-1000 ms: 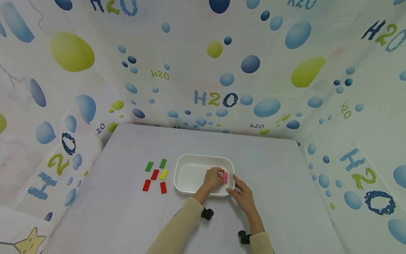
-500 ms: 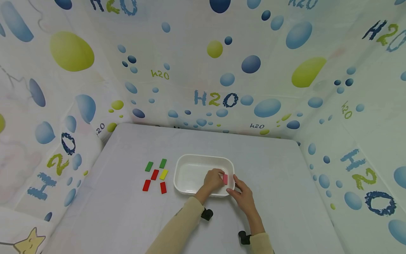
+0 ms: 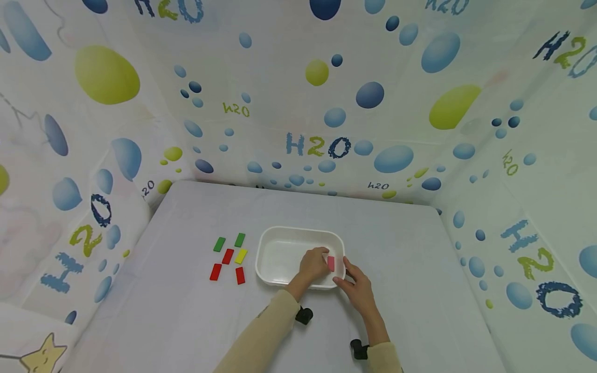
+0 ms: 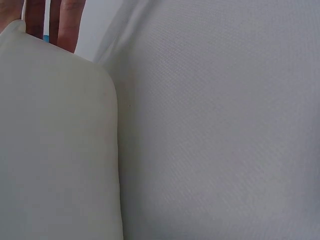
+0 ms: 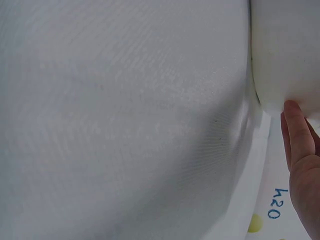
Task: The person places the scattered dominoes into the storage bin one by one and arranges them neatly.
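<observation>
A white rectangular tray (image 3: 280, 256) stands on the table. My left hand (image 3: 311, 265) reaches into its right half, fingertips beside and just above a small pink block (image 3: 330, 264), with a slight gap showing above the block. At the tray's front right corner my right hand (image 3: 360, 292) holds the rim, thumb at the front and fingers along the right end. The left wrist view catches only part of the left fingers (image 4: 69, 25) past the tray's pale wall (image 4: 55, 140). In the right wrist view, a fingertip of the right hand (image 5: 305, 165) meets the wall.
Left of the tray lie two green blocks (image 3: 240, 240), a yellow block (image 3: 240, 256) and three red blocks (image 3: 227, 256). White cloth covers the table (image 3: 186, 316). Patterned curtains (image 3: 280, 77) stand around its back and sides.
The left fingertips have drawn slightly away from the pink block, which sits a little lower in the head view. The right hand and tray stay put.
</observation>
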`<act>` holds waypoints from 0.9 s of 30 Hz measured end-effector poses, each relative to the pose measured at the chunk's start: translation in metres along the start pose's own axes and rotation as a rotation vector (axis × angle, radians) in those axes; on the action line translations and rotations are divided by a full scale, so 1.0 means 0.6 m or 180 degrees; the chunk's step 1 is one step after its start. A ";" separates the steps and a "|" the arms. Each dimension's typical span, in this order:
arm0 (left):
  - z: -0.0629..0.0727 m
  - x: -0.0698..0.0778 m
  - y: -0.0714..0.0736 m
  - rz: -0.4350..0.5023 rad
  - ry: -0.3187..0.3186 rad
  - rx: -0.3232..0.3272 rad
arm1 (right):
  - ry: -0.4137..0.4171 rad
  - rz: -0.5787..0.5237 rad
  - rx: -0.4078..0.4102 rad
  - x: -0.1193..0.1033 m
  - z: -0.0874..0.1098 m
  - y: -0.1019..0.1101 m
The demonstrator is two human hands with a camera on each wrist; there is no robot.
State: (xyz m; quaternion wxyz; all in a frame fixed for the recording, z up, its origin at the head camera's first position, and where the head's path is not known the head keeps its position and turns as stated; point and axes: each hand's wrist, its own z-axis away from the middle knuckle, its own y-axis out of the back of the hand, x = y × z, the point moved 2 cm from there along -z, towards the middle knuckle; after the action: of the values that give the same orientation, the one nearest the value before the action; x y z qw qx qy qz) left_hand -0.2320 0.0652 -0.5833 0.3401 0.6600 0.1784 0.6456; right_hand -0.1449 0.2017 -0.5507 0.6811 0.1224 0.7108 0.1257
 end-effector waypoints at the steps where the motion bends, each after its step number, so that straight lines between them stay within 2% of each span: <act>1: 0.000 -0.001 0.000 -0.0002 -0.0041 0.0049 | 0.0007 -0.0024 0.0014 0.006 -0.002 -0.001; 4: -0.001 -0.001 0.004 0.0006 -0.0191 0.0240 | 0.0024 -0.0057 0.0062 0.028 -0.008 -0.005; 9: 0.015 0.008 0.026 0.0199 -0.0659 0.0622 | -0.0005 -0.0056 0.0057 0.058 -0.015 -0.006; 14: 0.054 0.016 0.083 0.0420 -0.1107 0.1052 | -0.0007 -0.0038 0.0048 0.063 -0.017 -0.004; 17: 0.080 0.008 0.128 0.0497 -0.1227 0.1352 | -0.0064 0.0051 0.0058 0.063 -0.018 -0.005; 20: 0.109 -0.010 0.177 0.0627 -0.1120 0.1564 | -0.0117 0.0116 0.0062 0.063 -0.017 -0.007; 24: 0.141 -0.047 0.244 0.0736 -0.0763 0.1752 | -0.0107 0.0128 0.0075 0.063 -0.015 -0.008; 27: 0.155 -0.085 0.288 0.0652 -0.0498 0.1860 | -0.0151 0.0087 0.0091 0.064 -0.014 -0.008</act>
State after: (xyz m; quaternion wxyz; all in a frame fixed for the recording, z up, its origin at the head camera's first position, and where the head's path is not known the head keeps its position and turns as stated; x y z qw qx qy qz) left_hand -0.1819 -0.1114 -0.4972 0.0821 0.7919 0.2622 0.5453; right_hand -0.1552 0.2103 -0.5879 0.6943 0.1447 0.6944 0.1218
